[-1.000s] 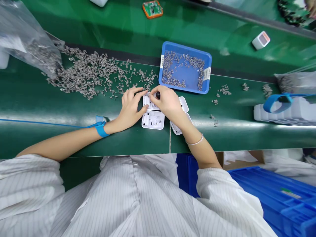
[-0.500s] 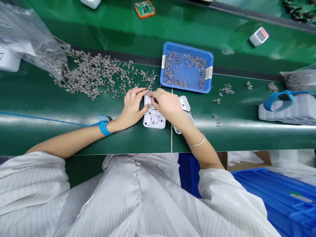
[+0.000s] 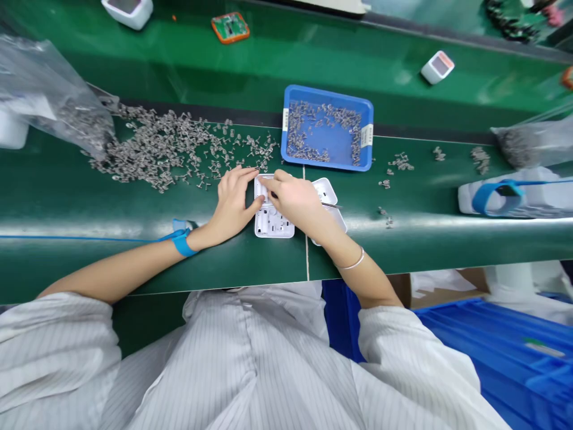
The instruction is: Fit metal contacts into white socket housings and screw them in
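Covering the white housing [image 3: 273, 222], both hands pinch tweezers [image 3: 330, 205] and housing, fingertips unclear

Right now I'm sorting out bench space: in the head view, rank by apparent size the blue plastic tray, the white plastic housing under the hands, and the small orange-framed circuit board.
1. Blue plastic tray
2. White plastic housing, partly covered by hands
3. Orange-framed circuit board, farther away, so true size is unsure

Right hand [image 3: 295, 200] lower over housing [image 3: 273, 222]

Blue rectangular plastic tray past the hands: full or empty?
Partly filled: the blue rectangular plastic tray holds small grey metal parts along its sides, with bare blue floor mid-tray.
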`<state>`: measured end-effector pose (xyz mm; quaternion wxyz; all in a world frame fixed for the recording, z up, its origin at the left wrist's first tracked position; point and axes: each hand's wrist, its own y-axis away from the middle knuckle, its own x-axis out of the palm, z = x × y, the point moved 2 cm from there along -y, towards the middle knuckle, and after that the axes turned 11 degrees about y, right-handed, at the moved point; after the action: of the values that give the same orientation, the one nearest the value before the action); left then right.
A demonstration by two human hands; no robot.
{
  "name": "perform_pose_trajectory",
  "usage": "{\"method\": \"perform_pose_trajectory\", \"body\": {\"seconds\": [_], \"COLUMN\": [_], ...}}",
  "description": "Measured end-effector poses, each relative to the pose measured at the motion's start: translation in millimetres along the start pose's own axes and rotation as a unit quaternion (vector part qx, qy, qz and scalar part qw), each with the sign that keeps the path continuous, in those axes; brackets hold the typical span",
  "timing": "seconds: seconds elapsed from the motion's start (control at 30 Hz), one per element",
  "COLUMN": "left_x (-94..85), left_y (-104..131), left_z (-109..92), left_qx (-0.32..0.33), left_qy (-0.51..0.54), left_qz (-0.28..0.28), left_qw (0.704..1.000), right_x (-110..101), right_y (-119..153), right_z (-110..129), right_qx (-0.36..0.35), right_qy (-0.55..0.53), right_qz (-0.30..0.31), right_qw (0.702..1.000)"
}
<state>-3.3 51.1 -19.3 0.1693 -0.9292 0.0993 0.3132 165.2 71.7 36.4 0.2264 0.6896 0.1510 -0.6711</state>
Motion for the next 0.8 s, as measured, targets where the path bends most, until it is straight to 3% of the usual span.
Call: {"method": "perform_pose_trajectory", "body": {"seconds": [0.1,0.17,0.27,0.33,0.47,0.6,0.8], "left_x": [-1.9,-3.6,-5.8,-6.9,-8.4,-10.6,-13.7], "left_y": [1,1,2,2,2,2,2], "left_z": [-1,-2,-3,-4,-6,-9,-11], "left_qx": [-0.002,-0.008,-0.015,-0.015,-0.025,-0.037,-0.038], "left_qy": [0.000,0.006,0.019,0.029,0.038,0.040,0.043], "left_qz": [-0.002,-0.003,0.001,0.002,0.004,0.019,0.025], "left_qw": [1.000,1.000,1.000,0.999,0.999,0.998,0.998], "right_x": [-5,-12,-21,-21,-9,3,13], "right_y": [3,3,3,5,5,-1,-9], "right_z": [-3,-17,-58,-90,-135,-141,-138], "right_qx": [0.000,0.037,0.159,0.235,0.246,0.239,0.262], "right_qy": [-0.021,-0.049,-0.046,-0.029,-0.065,-0.100,-0.064], "right_qz": [-0.018,-0.057,-0.129,-0.143,-0.129,-0.117,-0.096], "right_qw": [1.000,0.996,0.978,0.961,0.958,0.959,0.958]}}
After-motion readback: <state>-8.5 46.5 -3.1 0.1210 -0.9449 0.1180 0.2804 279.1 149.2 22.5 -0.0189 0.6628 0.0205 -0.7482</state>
